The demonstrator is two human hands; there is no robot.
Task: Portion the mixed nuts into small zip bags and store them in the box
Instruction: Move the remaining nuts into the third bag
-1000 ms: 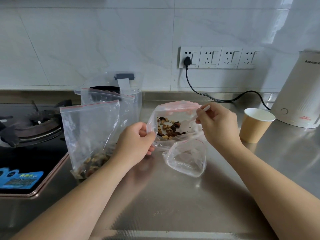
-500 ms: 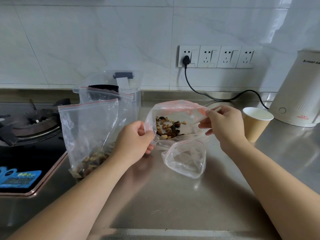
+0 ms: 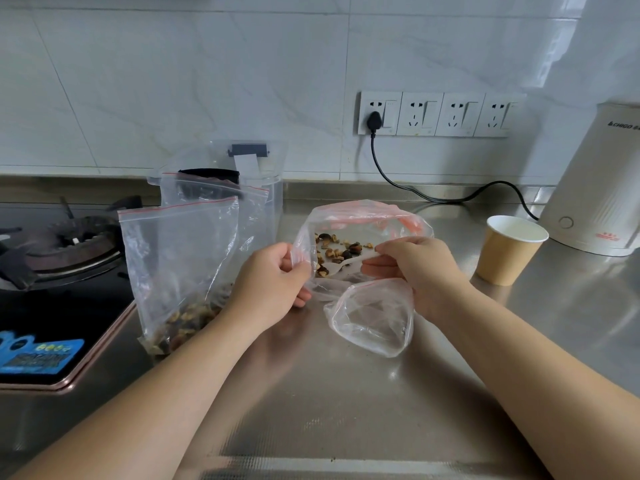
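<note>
Large nut bag (image 3: 360, 233) was held open above the steel worktop (image 3: 311, 393), mouth toward the camera. Left hand (image 3: 273, 282) was closed on its left rim. Right hand (image 3: 419, 268) was pinching a white plastic spoon (image 3: 337, 266), bowl inside among the mixed nuts (image 3: 337, 252). Empty small zip bag (image 3: 374, 317) sagged just below the big one. Two upright zip bags (image 3: 180, 268) were seen left, nuts at the bottom, clear box (image 3: 256, 178) behind them. Paper cup (image 3: 509, 251) stood right.
</note>
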